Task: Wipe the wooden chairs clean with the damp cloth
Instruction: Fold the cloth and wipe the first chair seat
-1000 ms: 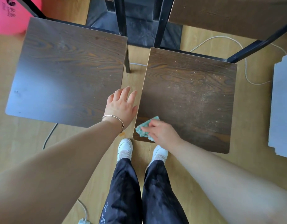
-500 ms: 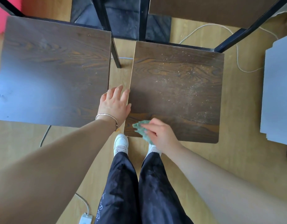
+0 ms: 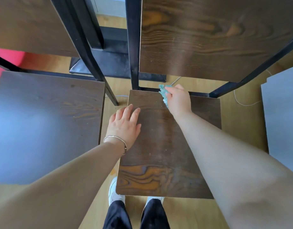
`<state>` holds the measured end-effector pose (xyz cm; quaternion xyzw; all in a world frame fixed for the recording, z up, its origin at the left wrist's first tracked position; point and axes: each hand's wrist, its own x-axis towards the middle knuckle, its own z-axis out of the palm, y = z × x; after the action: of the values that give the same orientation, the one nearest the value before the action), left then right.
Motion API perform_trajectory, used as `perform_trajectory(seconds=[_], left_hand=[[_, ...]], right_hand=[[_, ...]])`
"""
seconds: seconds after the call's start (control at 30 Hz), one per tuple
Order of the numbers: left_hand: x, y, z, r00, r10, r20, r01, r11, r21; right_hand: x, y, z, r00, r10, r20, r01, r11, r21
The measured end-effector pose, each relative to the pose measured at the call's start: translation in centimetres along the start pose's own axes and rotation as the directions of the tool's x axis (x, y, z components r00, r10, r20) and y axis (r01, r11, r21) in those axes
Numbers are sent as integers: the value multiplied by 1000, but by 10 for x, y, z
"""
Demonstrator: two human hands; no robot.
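Two dark wooden chairs with black metal frames stand side by side. My right hand (image 3: pixel 178 100) grips a teal cloth (image 3: pixel 164 95) at the back edge of the right chair's seat (image 3: pixel 159 146), just below its backrest (image 3: pixel 208 35). Fingers spread, my left hand (image 3: pixel 124 124) lies flat on that seat's left edge, a thin bracelet on its wrist. The left chair's seat (image 3: pixel 48 123) lies to the left with a bluish glare on it. A few pale specks still show on the right seat.
The floor (image 3: pixel 241 116) is light wood. A white cable (image 3: pixel 244 103) loops on it right of the chair. A grey board (image 3: pixel 282 116) lies at the far right. Something pink (image 3: pixel 7 58) sits at the far left. My feet stand just in front of the right seat.
My right hand has carried the cloth from the seat's front left corner up to its back edge. The view has moved closer and tilted up, showing the backrests. My left hand now rests further onto the right seat.
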<state>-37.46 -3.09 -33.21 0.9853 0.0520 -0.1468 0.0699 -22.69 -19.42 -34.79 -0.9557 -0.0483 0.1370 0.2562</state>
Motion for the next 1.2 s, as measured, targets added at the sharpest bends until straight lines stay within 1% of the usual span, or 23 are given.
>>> perform_trajectory(seconds=[0.1,0.17,0.23,0.4,0.6,0.73,0.83,1.0,1.1,1.2], left_hand=[[6,2,7,1000,-4,8,4,1000,0],[4,2,12,1000,-10,22,10,1000,4],[-1,3,16,999,-10,38,10,1000,8],[-20,-1,15,998,-23,58,23,1000,2],[-38,-4,11,999,-17,45,17,1000,-10],[-53,-1,18,998,15,54,-14,1000,-22],[-68,3,23,996,40,80,-40,999,2],[-100,12,36,991,9,132,-7,1000,-13],[-118,16,44,987,5,161,-5,1000,-6],[-129,17,48,985,1,170,1,1000,-10]], right_hand=[[-1,-7,12,998,27,63,-26,1000,-8],[-7,-11,17,998,10,66,-10,1000,8],[-15,-12,19,996,-27,80,27,1000,1],[-49,-7,25,978,-118,170,130,990,-62],[-115,14,36,928,-253,272,263,965,3],[-162,25,45,921,-263,286,259,964,54],[-191,29,49,921,-254,296,251,967,51],[-234,32,55,922,-227,313,217,974,67],[-257,37,58,908,-249,336,232,968,90],[-282,42,58,879,-284,384,271,959,88]])
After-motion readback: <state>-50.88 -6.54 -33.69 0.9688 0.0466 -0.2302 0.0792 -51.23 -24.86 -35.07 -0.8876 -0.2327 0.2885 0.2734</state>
